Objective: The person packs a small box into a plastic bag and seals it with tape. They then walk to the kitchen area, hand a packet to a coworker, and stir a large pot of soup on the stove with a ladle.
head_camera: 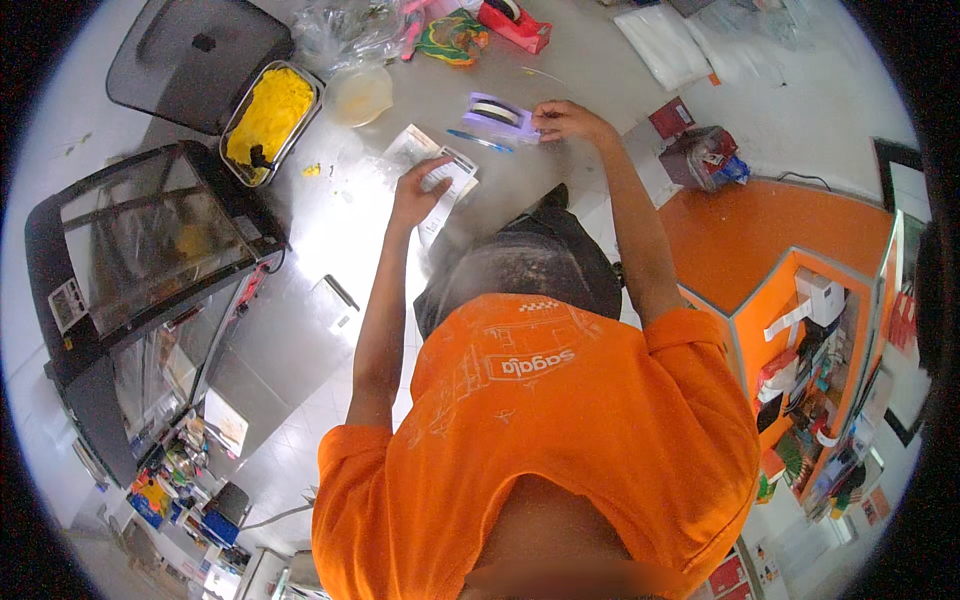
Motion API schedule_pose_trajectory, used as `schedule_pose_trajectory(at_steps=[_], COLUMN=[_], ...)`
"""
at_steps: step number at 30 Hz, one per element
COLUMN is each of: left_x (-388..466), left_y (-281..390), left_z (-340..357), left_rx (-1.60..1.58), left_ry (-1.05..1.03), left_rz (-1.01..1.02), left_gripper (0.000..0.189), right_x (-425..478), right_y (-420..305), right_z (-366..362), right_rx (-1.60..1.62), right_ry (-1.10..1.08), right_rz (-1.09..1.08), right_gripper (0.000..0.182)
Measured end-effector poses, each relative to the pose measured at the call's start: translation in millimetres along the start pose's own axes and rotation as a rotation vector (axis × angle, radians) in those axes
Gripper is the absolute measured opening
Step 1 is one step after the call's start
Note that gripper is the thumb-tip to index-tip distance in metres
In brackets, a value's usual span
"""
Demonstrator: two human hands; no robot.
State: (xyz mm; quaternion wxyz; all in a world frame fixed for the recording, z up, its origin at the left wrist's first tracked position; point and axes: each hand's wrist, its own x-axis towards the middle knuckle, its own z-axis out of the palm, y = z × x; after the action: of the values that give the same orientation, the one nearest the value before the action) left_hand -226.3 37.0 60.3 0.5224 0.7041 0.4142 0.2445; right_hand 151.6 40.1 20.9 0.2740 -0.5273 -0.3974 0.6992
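Note:
My left hand (pixel 421 193) lies over a printed paper slip (pixel 459 171), thumb and forefinger spread across it. Under and beyond that slip is another piece of paper (pixel 411 144). The fingertips of my right hand (pixel 564 121) are at the right end of a purple tape dispenser (pixel 480 112) with a white roll. Whether they grip the dispenser or the tape's end is too small to tell. A blue pen (pixel 480 140) lies between the dispenser and my body, near the papers.
Left of the papers are a metal tray of yellow food (pixel 270 120), its dark lid (pixel 199 52), a translucent bowl (pixel 360 96) and a glass-sided warmer (pixel 150 240). Plastic bags (pixel 352 30) and a red tape dispenser (pixel 517 26) lie beyond. An orange counter (pixel 765 225) stands right.

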Motion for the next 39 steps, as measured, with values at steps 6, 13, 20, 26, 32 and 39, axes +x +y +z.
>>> schedule_pose_trajectory(at_steps=[6, 13, 20, 26, 32, 39], left_x=[-1.7, 3.8, 4.0, 7.0, 5.0, 10.5], left_y=[4.1, 2.0, 4.4, 1.7, -7.5, -12.1], left_z=[0.1, -2.7, -2.1, -5.0, -5.8, -9.5], left_rx=[0.027, 0.096, 0.001, 0.048, 0.041, 0.038], left_ry=[-0.008, -0.077, -0.055, -0.072, -0.072, -0.111], left_rz=[-0.002, -0.029, 0.001, 0.041, 0.015, -0.002], left_gripper=[0.044, 0.043, 0.043, 0.043, 0.043, 0.044], right_x=[-34.1, -40.0, -30.6, -29.4, -23.1, 24.7], right_y=[33.1, 47.7, 45.1, 55.3, 35.9, 19.4], right_z=[10.4, 22.7, 16.4, 17.3, 101.1, 139.4], right_rx=[-0.331, -0.301, -0.354, -0.712, -0.277, -0.281], right_ry=[0.14, 0.304, 0.303, 0.528, 0.006, -0.129], right_rz=[-0.281, -0.294, -0.405, -0.171, -0.013, 0.071], right_gripper=[0.031, 0.024, 0.019, 0.023, 0.04, 0.043])
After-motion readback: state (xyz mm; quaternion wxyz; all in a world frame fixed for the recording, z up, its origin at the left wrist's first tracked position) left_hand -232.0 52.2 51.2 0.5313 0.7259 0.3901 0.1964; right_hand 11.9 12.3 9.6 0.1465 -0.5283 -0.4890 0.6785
